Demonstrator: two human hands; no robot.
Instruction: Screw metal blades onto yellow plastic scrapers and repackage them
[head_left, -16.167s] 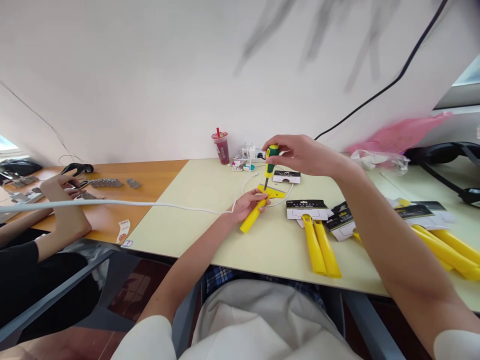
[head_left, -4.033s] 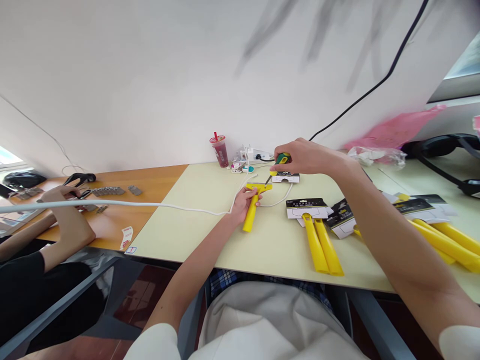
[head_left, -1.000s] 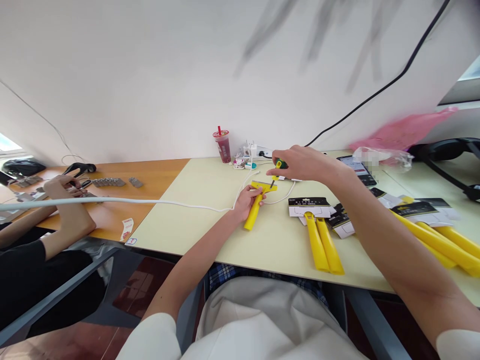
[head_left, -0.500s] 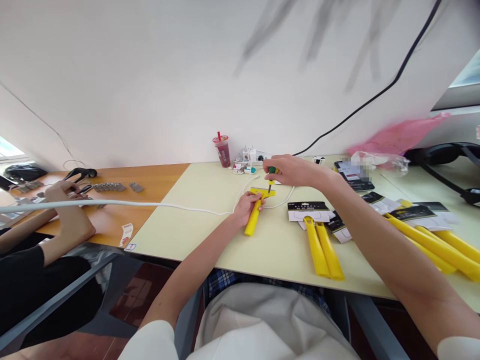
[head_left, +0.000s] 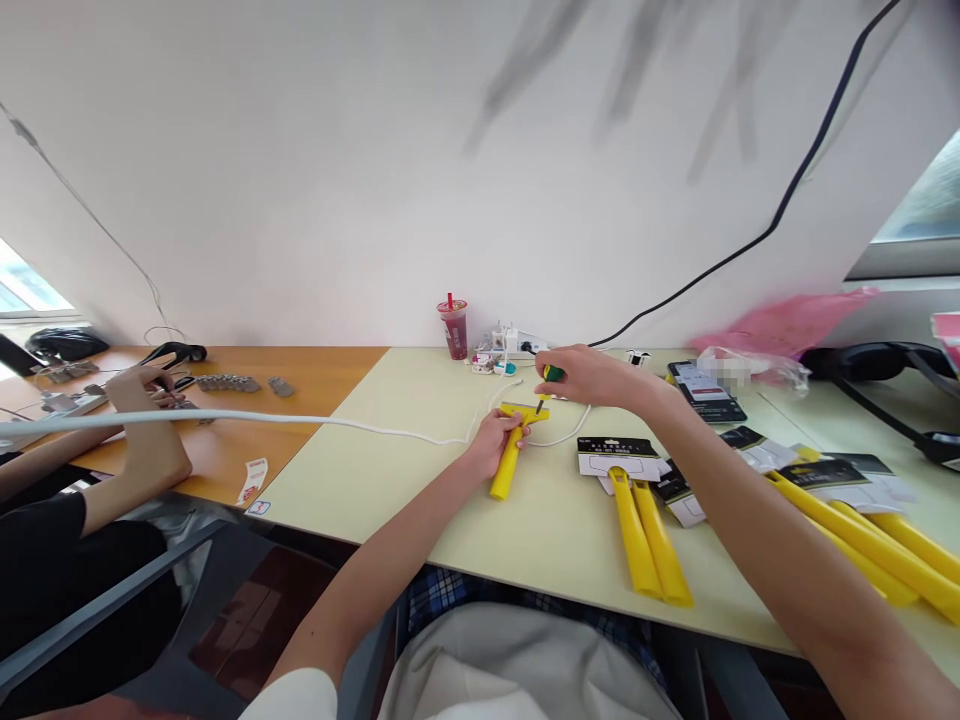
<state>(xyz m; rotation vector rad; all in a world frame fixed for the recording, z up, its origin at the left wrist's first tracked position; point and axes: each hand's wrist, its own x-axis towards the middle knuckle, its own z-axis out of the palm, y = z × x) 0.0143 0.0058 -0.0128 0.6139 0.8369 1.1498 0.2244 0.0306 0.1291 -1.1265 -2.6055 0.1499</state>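
Closed around the neck of a yellow scraper (head_left: pixel 507 468), my left hand (head_left: pixel 495 442) keeps it on the pale table, its wide head pointing to the wall. My right hand (head_left: pixel 574 377) grips a screwdriver (head_left: pixel 553 375) with a green and yellow handle. The screwdriver's shaft slants down to the right end of the scraper head; whether its tip sits in a screw is too small to tell. Right of my hands lie two yellow scraper handles (head_left: pixel 637 540) on a black and white card (head_left: pixel 616 458).
More carded yellow handles (head_left: pixel 847 520) lie at the right, near a phone (head_left: pixel 705 392) and a pink bag (head_left: pixel 780 325). A drink cup (head_left: pixel 454 332) and a power strip (head_left: pixel 517 343) stand by the wall. A white cable (head_left: pixel 390 430) crosses leftward, where another person's arm (head_left: pixel 146 440) rests.
The whole scene sits slightly lower as the view tilts up. My right hand and the screwdriver have turned a little, the shaft now slanting more. My left hand keeps its grip.
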